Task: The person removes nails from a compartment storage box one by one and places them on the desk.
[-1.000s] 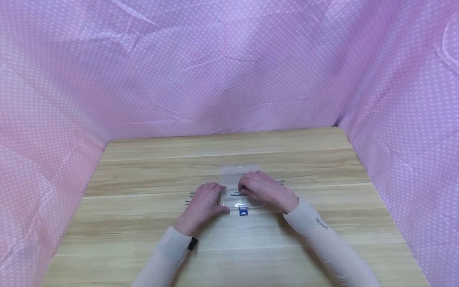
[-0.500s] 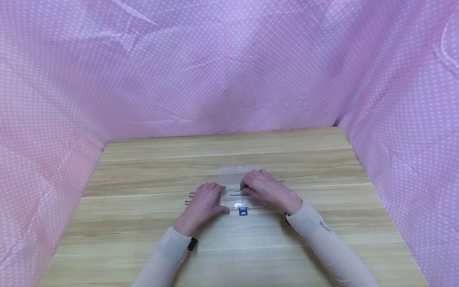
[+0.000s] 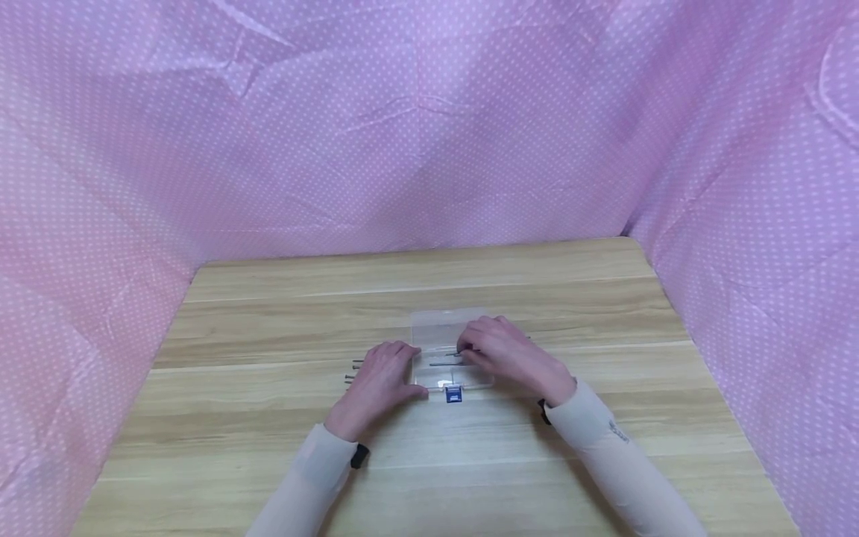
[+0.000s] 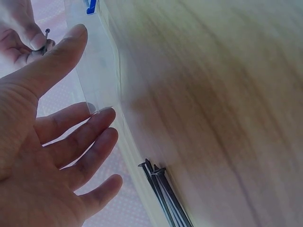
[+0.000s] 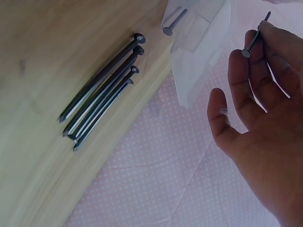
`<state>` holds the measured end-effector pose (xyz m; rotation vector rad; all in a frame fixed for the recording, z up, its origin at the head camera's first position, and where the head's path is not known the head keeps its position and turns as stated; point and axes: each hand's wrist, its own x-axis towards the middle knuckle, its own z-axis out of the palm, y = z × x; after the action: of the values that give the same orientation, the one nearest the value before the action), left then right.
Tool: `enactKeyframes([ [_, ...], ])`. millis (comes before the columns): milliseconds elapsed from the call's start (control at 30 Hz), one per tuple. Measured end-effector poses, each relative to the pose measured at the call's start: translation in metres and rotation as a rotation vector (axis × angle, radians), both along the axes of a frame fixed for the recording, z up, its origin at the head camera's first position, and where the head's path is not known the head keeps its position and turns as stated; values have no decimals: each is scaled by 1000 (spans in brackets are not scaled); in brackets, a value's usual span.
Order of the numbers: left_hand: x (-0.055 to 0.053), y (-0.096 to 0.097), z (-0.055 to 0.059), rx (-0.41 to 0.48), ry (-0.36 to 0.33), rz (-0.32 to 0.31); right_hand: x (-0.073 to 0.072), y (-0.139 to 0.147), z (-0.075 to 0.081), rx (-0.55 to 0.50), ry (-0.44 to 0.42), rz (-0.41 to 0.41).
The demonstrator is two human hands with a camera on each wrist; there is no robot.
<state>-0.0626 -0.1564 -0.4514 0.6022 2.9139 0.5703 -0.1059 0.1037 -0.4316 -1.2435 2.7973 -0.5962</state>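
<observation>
A clear plastic box (image 3: 436,377) with a blue latch (image 3: 454,394) stands on the table, its lid (image 3: 436,327) laid back. My left hand (image 3: 376,380) rests at the box's left side, fingers loosely extended; its fingertips touch the box edge in the left wrist view. Over the box, my right hand (image 3: 503,350) pinches a nail (image 5: 255,40) between thumb and fingers, seen whole in the right wrist view. Another nail (image 5: 175,21) lies inside the box. In the head view the right hand partly covers both nails.
Several nails (image 5: 99,85) lie side by side on the table, right of the box. To its left, beyond my left hand, sits another group of nails (image 4: 161,189). A polka-dot pink cloth (image 3: 416,149) hangs behind the wooden table (image 3: 282,313).
My right hand has drifted a little to the right above the box, with the pinched nail moving along. The left hand has kept its place.
</observation>
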Motion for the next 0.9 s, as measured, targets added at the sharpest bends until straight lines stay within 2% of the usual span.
enactKeyframes([
  [400,1,1,-1,-7,-9,6,5,13,0,-39,25,-30],
  [633,-2,-1,-1,-7,-26,12,7,18,3,-55,8,-72],
  [900,-6,-3,0,5,-23,6,8,27,4,-65,42,-97],
])
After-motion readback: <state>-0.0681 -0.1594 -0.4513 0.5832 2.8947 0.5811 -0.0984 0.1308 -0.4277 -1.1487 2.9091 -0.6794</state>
